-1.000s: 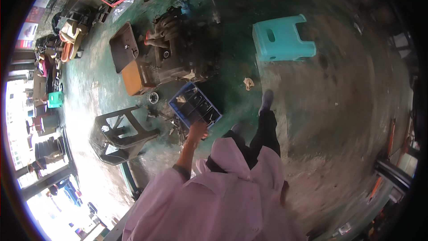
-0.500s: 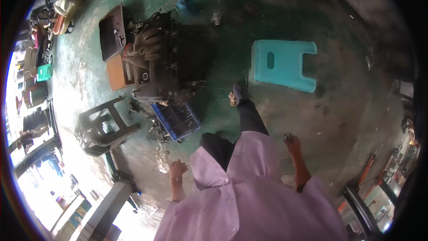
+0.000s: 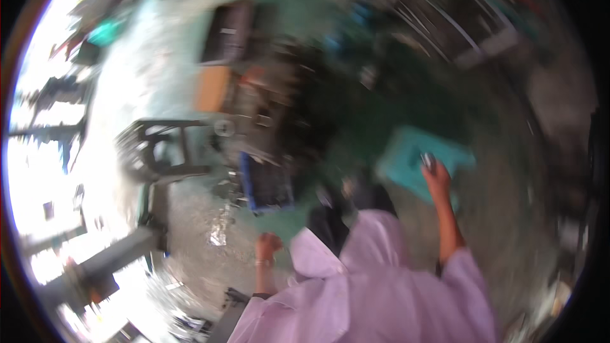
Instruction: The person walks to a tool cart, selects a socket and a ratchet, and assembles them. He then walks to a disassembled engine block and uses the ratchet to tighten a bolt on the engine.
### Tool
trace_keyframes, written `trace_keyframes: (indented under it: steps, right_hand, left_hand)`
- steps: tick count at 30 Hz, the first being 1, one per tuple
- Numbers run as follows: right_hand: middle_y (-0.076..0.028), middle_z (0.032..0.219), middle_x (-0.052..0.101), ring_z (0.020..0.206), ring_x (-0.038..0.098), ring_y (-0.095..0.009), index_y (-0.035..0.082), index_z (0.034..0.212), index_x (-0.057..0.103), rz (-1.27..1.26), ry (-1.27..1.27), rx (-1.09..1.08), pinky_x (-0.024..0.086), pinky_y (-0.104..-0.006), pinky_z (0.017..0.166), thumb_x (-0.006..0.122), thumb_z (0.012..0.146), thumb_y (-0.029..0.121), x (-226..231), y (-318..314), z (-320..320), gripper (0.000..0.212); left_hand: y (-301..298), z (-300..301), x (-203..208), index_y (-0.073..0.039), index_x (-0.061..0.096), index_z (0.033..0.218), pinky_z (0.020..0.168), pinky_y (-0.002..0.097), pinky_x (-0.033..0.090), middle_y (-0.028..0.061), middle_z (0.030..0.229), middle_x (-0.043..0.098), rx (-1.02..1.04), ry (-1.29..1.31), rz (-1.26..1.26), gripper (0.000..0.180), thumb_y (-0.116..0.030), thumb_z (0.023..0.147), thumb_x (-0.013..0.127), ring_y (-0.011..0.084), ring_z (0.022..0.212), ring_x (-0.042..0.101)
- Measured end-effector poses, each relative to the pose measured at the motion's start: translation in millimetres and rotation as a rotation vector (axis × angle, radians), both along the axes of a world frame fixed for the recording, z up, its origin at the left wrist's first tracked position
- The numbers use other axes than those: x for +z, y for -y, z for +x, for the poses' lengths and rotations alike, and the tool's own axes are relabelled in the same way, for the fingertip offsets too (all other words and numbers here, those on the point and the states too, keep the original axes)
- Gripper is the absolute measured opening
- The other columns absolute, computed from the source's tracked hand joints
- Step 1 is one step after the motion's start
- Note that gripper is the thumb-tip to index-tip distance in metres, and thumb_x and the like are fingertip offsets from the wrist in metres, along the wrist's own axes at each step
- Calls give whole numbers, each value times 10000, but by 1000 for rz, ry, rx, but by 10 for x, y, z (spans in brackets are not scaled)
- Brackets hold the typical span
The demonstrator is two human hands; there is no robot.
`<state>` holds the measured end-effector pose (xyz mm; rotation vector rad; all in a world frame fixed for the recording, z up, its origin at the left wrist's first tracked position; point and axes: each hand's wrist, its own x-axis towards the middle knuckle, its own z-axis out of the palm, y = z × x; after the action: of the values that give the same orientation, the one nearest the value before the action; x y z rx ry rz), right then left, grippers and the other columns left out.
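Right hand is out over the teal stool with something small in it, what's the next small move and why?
Probably lower the right hand onto the teal plastic stool and take hold of its top. The hand is at the stool's near edge, a small grey object at its fingertips, too blurred to identify. The left hand hangs fisted, away from it.

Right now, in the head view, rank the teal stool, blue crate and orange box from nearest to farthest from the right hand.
1. Teal stool, directly under the right hand.
2. Blue crate, off to the left.
3. Orange box, farther up-left.
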<state>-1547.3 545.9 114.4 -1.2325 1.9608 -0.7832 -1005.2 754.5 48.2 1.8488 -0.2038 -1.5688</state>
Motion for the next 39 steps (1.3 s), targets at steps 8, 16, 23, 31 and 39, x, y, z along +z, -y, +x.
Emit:
trace_keyframes:
  steps: [8, 16, 23, 31, 39]
  right_hand:
    - [-75, 915, 626, 830, 590, -158, -13, 1022, 581, 39, 250, 418, 484, -319, 779, 685, 731, 47, 385, 666, 1285, 315]
    - [-139, 972, 679, 836, 641, -294, 65, 1059, 630, 330, 43, 1154, 495, -373, 752, 741, 742, 192, 58, 1598, 1863, 359]
    - [-212, 838, 640, 734, 624, -367, 23, 960, 559, 392, -22, 1660, 487, -426, 628, 696, 721, 268, -832, 2474, 1877, 370]
    - [-192, 833, 650, 777, 637, -353, 13, 996, 590, 542, -54, 1634, 494, -399, 668, 724, 708, 120, -1689, 2792, 1626, 335]
    - [-205, 899, 633, 854, 615, -390, 60, 1058, 567, 664, -187, 1862, 489, -478, 732, 631, 779, 275, -2666, 2432, 1602, 358]
  left_hand:
    - [349, -6, -339, 31, 598, 931, 543, 325, 500, 80, 699, 618, 164, 361, 176, 253, -212, 863, 591, 181, 609, 611]
    - [-113, -525, -1082, 19, 563, 869, 472, 317, 488, 78, 675, 591, 649, 328, 142, 198, -170, 870, 619, 162, 566, 584]
    - [722, -1948, -607, -37, 532, 1088, 615, 317, 459, 36, 706, 554, 762, 404, 112, 286, -149, 829, 578, 154, 650, 524]
    - [1814, -2217, -1521, -4, 569, 962, 607, 263, 496, 40, 756, 592, 366, 42, 249, 204, -203, 920, 560, 107, 646, 567]
    - [1744, -2227, -2499, 17, 567, 968, 600, 246, 462, 47, 765, 604, 245, 161, 92, 197, -166, 898, 589, 104, 648, 551]
